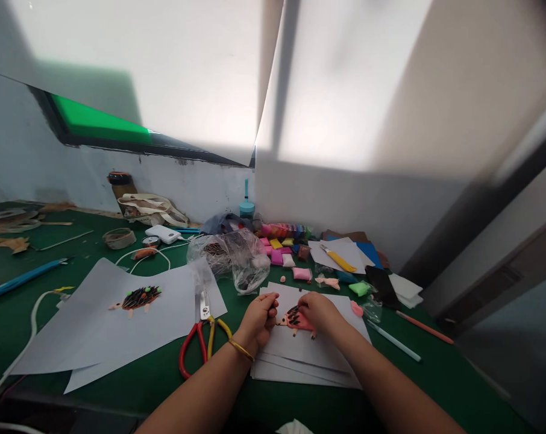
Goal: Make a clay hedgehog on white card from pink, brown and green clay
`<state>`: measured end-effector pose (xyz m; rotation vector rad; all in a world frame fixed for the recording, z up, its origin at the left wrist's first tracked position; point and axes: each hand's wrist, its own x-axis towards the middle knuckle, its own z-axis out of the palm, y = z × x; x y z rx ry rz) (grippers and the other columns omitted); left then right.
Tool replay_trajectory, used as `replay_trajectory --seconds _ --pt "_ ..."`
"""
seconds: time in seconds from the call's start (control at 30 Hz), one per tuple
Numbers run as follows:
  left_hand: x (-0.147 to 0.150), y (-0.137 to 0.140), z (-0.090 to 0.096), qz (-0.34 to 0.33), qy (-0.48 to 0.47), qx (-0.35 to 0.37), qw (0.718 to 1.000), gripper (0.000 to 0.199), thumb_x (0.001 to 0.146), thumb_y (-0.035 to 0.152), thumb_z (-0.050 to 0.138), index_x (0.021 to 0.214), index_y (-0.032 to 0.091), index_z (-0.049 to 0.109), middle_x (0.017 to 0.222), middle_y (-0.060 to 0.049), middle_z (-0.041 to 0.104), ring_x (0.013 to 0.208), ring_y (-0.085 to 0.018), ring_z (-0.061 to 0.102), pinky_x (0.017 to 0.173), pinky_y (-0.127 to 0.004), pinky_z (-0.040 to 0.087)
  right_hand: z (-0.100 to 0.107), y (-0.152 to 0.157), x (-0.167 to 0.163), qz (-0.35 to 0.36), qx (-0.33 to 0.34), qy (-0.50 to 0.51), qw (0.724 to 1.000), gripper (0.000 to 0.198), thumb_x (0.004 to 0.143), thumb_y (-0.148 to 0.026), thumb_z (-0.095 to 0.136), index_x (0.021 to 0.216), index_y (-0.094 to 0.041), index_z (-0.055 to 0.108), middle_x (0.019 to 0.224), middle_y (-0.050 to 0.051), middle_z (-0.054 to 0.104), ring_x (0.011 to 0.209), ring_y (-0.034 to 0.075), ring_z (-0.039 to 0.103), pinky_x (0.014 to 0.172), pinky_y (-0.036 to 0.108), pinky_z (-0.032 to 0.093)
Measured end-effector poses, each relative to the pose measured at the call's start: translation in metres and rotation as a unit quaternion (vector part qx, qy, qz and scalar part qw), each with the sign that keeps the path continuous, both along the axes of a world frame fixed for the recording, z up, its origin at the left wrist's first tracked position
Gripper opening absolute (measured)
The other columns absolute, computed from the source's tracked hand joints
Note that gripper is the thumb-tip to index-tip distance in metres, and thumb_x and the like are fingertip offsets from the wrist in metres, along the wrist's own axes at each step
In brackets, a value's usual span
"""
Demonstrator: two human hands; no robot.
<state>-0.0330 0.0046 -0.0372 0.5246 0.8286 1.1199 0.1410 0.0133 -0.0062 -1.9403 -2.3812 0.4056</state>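
On a stack of white paper (300, 364) lies a flat pink clay hedgehog (304, 321) with dark seed-like spikes on its back and small feet. My left hand (260, 316), a gold bangle at its wrist, is curled closed beside the hedgehog's head; something dark shows at its fingers, too small to name. Over the hedgehog's back, my right hand (320, 312) has its fingers pinched together and hides part of the body. What it holds, if anything, is hidden. A second hedgehog (140, 299), with dark spikes and green and orange dots, lies on paper to the left.
Red-and-yellow-handled scissors (196, 349) lie left of my left forearm. Behind the paper are a clear plastic bag (250, 262) with dark pieces and several colored clay packets (302, 273). A yellow cutter (340, 260), a white pen (395, 340) and an orange pencil (424, 327) lie to the right.
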Motion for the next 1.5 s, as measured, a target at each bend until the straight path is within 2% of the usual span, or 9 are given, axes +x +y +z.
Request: replay_trajectory --seconds 0.23,0.4,0.57,1.0,1.2,1.33,1.5 --pt "0.000 0.000 0.000 0.002 -0.006 -0.004 1.000 0.024 0.070 0.024 0.069 0.086 0.013 0.055 0.070 0.003 0.048 0.043 0.000 0.035 0.035 -0.014 0.012 -0.002 0.000 0.002 0.001 0.011 0.019 1.000 0.025 0.079 -0.022 0.049 0.090 -0.022 0.072 0.093 0.005 0.071 0.083 0.017 0.062 0.065 0.023 0.038" --pt "-0.001 0.001 -0.003 -0.008 -0.008 0.002 1.000 0.027 0.069 0.027 0.071 0.086 0.014 0.055 0.069 0.003 0.048 0.042 0.000 0.034 0.035 -0.014 0.012 -0.006 0.001 0.006 0.005 0.026 0.035 0.999 0.032 0.080 -0.022 0.049 0.106 -0.022 0.067 0.109 0.006 0.067 0.098 0.018 0.060 0.075 0.023 0.040" --pt "-0.001 0.002 -0.005 -0.009 -0.011 0.002 1.000 0.027 0.070 0.027 0.071 0.087 0.014 0.055 0.069 0.003 0.048 0.042 0.000 0.034 0.035 -0.014 0.012 -0.008 0.003 0.005 0.030 0.013 0.033 0.999 0.029 0.078 -0.019 0.048 0.094 -0.024 0.072 0.094 0.003 0.071 0.086 0.016 0.063 0.069 0.022 0.039" --pt "-0.001 0.001 -0.004 -0.006 -0.004 0.002 1.000 0.027 0.069 0.027 0.071 0.087 0.014 0.055 0.069 0.004 0.048 0.042 0.000 0.035 0.035 -0.014 0.012 -0.009 0.005 0.004 0.029 0.011 0.026 0.999 0.027 0.080 -0.021 0.049 0.093 -0.024 0.072 0.097 0.005 0.068 0.089 0.018 0.061 0.073 0.023 0.039" --pt "-0.001 0.001 -0.004 -0.014 -0.017 0.005 1.000 0.026 0.070 0.026 0.070 0.087 0.013 0.055 0.069 0.003 0.049 0.043 0.000 0.036 0.035 -0.013 0.013 -0.008 0.001 0.006 0.017 0.035 0.058 0.998 0.034 0.082 -0.020 0.050 0.112 -0.025 0.064 0.108 0.006 0.062 0.099 0.017 0.057 0.081 0.024 0.039" --pt "-0.001 0.001 -0.003 -0.016 -0.013 0.004 1.000 0.024 0.071 0.026 0.069 0.087 0.013 0.055 0.068 0.003 0.048 0.042 0.000 0.035 0.035 -0.013 0.012 -0.009 -0.002 0.003 0.041 0.066 0.102 0.992 0.026 0.084 -0.022 0.051 0.101 -0.027 0.070 0.101 0.005 0.061 0.098 0.017 0.056 0.082 0.024 0.039" --pt "-0.001 0.001 -0.002 -0.010 -0.008 -0.001 1.000 0.024 0.071 0.025 0.069 0.088 0.014 0.055 0.069 0.003 0.049 0.042 0.000 0.036 0.035 -0.013 0.014 -0.012 0.000 -0.002 0.045 0.068 0.088 0.993 0.023 0.083 -0.023 0.053 0.092 -0.025 0.073 0.095 0.004 0.060 0.091 0.016 0.057 0.079 0.024 0.040"
